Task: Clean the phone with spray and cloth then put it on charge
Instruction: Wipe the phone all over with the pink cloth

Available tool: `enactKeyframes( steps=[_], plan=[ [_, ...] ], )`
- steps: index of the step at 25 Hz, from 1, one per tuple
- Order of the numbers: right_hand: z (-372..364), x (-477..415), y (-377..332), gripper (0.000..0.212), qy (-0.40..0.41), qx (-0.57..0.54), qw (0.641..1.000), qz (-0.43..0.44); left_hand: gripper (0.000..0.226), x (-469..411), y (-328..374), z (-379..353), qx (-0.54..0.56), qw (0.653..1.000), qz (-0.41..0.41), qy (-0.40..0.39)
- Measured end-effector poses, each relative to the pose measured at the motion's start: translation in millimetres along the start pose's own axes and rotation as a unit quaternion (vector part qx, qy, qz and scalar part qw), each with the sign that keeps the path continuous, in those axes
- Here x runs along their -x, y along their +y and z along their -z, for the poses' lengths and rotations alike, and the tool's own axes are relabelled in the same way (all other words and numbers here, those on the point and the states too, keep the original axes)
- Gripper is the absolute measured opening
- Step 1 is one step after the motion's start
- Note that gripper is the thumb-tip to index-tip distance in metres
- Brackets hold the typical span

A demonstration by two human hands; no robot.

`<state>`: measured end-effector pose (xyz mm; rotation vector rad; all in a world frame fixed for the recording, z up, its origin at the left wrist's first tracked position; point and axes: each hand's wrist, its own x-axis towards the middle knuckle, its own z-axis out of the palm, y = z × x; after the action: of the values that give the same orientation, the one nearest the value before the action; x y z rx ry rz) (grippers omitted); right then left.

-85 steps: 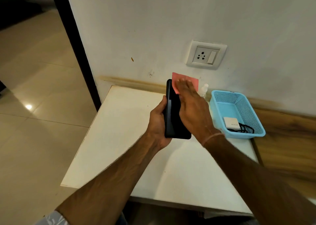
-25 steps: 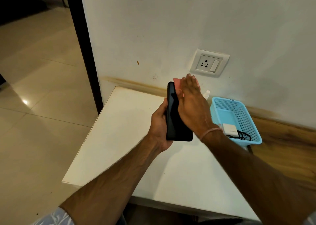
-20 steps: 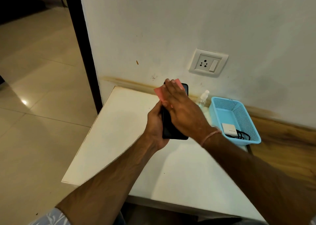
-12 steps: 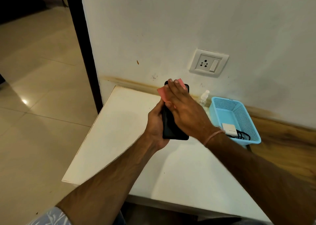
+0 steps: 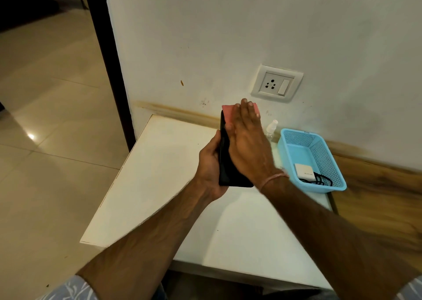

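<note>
My left hand (image 5: 209, 162) grips a black phone (image 5: 225, 160), held upright on its long axis above the white table (image 5: 159, 174). My right hand (image 5: 247, 144) lies flat with straight fingers against the phone's face and presses a pink cloth (image 5: 227, 111) onto it; only the cloth's top corners show past the fingertips. A small clear spray bottle (image 5: 272, 126) stands by the wall, partly hidden behind my right hand. A white charger (image 5: 303, 171) with a black cable (image 5: 318, 181) lies in the blue basket (image 5: 328, 155).
A white wall socket with a switch (image 5: 276, 84) sits on the wall above the table's back edge. The basket stands at the table's right back corner. A dark door frame (image 5: 107, 60) and tiled floor (image 5: 45, 117) lie to the left.
My right hand with the cloth has slid up the phone to its top end, and the phone has turned back edge-on. My left hand keeps its grip.
</note>
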<state>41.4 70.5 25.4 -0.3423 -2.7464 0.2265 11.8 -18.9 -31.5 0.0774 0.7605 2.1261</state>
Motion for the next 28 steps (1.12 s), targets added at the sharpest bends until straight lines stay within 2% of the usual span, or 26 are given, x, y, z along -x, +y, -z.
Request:
enactKeyframes(
  steps=[3, 5, 8, 9, 10, 11, 13, 14, 16, 18, 19, 20, 21, 22, 23, 26, 28],
  plan=[
    [-12, 14, -16, 0.054, -0.008, 0.004, 0.995, 0.102, 0.049, 1, 4, 5, 0.027, 1.0, 0.002, 0.003],
    [-7, 9, -6, 0.053, -0.004, 0.0, 0.994, 0.106, 0.049, 1, 5, 4, 0.02, 1.0, -0.002, -0.001],
    [-11, 2, -10, 0.056, 0.028, -0.055, 0.996, -0.066, 0.053, 0, -1, 0, -0.002, 1.0, 0.004, 0.001],
    [-19, 5, -25, 0.057, 0.031, -0.097, 0.992, -0.079, 0.056, -1, -4, 1, 0.009, 1.0, 0.007, -0.003],
    [-33, 11, -31, 0.057, 0.029, -0.041, 0.996, -0.076, 0.059, -1, -5, 3, 0.024, 1.0, 0.007, -0.006],
    [-41, 10, -34, 0.057, 0.081, 0.003, 0.996, -0.032, 0.06, -1, -4, 5, 0.038, 0.999, 0.002, -0.009],
    [-26, 10, -28, 0.056, 0.03, 0.021, 0.999, 0.009, 0.053, -1, -1, 5, 0.045, 0.999, -0.009, -0.016],
    [-13, 3, -28, 0.055, 0.02, -0.012, 1.0, -0.001, 0.051, -1, 1, 4, 0.032, 0.999, -0.01, -0.018],
    [0, 0, -24, 0.055, 0.029, 0.014, 0.995, -0.095, 0.051, 0, -2, 1, 0.02, 1.0, -0.009, -0.013],
    [-17, 2, -40, 0.056, 0.004, -0.021, 0.991, -0.133, 0.059, 0, -5, 3, 0.031, 0.999, -0.013, -0.028],
    [-30, 11, -43, 0.059, -0.042, 0.009, 0.993, -0.111, 0.065, 2, -6, 5, 0.034, 0.999, -0.016, -0.034],
    [-36, 11, -40, 0.062, -0.052, 0.172, 0.98, -0.083, 0.068, 3, -4, 4, 0.035, 0.999, -0.018, -0.036],
    [-33, 8, -44, 0.063, -0.065, 0.143, 0.985, -0.067, 0.065, 3, -2, 4, 0.038, 0.999, -0.019, -0.032],
    [-36, 8, -37, 0.06, 0.005, -0.073, 0.992, -0.103, 0.058, 2, -1, 3, 0.038, 0.999, -0.02, -0.024],
    [-27, 6, -27, 0.056, 0.009, -0.102, 0.993, -0.052, 0.052, 1, 1, 2, 0.031, 0.999, -0.021, -0.01],
    [-4, -5, -19, 0.055, 0.052, -0.055, 0.993, -0.096, 0.05, -1, 1, 0, 0.013, 0.999, -0.024, 0.031],
    [-9, -4, -23, 0.048, 0.09, -0.044, 0.992, -0.074, 0.05, 1, 2, 1, 0.012, 0.999, -0.031, 0.04]
  ],
)
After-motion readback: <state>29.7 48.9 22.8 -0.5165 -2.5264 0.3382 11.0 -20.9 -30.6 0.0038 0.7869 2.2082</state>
